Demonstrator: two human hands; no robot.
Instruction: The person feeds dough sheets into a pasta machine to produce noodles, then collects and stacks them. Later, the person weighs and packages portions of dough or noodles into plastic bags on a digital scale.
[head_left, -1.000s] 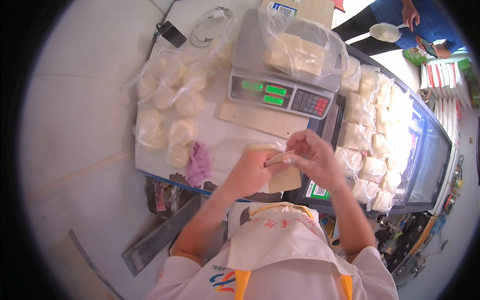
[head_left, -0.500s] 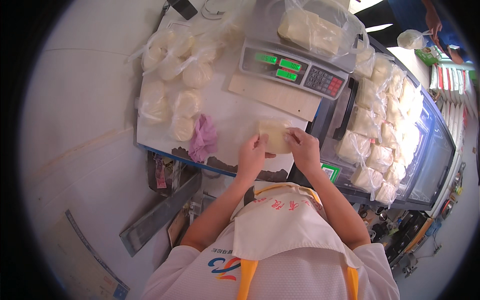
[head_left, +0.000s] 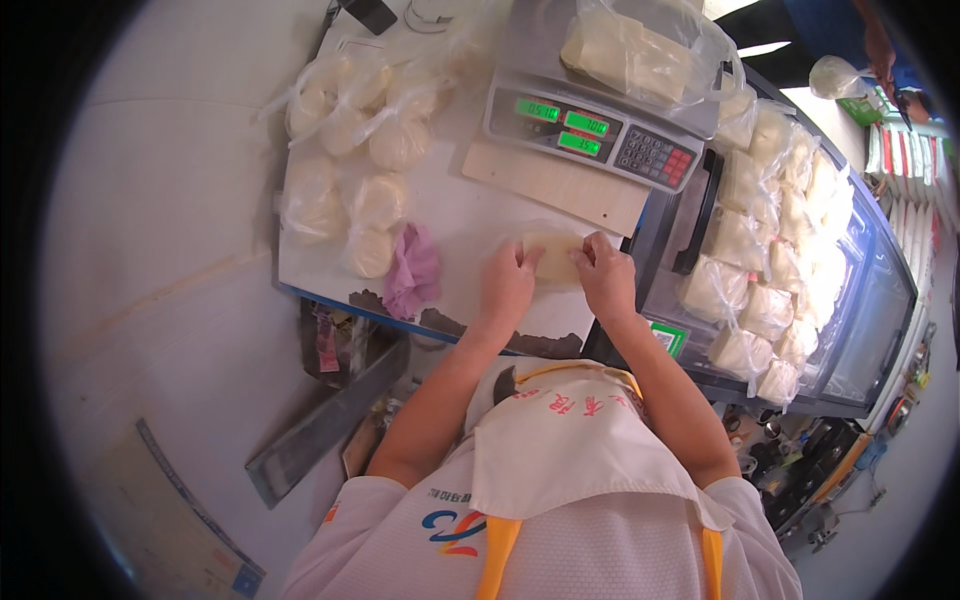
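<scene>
Between my two hands lies a clear plastic bag with a pale, flat, square stack in it, like dough sheets, on the white table just in front of the scale. My left hand pinches the bag's left side between thumb and fingers. At the right side, my right hand grips it the same way, fingers bent and close together. A crumpled pink-purple cloth lies left of my left hand. Beyond the bag stands a digital scale with lit green displays, bearing a large bag of pale slabs.
Several bagged pale rounds sit on the table's left part. To the right, many bagged pale blocks cover a dark-framed glass-topped case. A wooden board lies before the scale. Another person's hand is at the far right.
Both hands have shifted slightly away from me along the bag's sides, and my left fingers no longer show beneath its near edge. The other person's hanging bag has moved slightly.
</scene>
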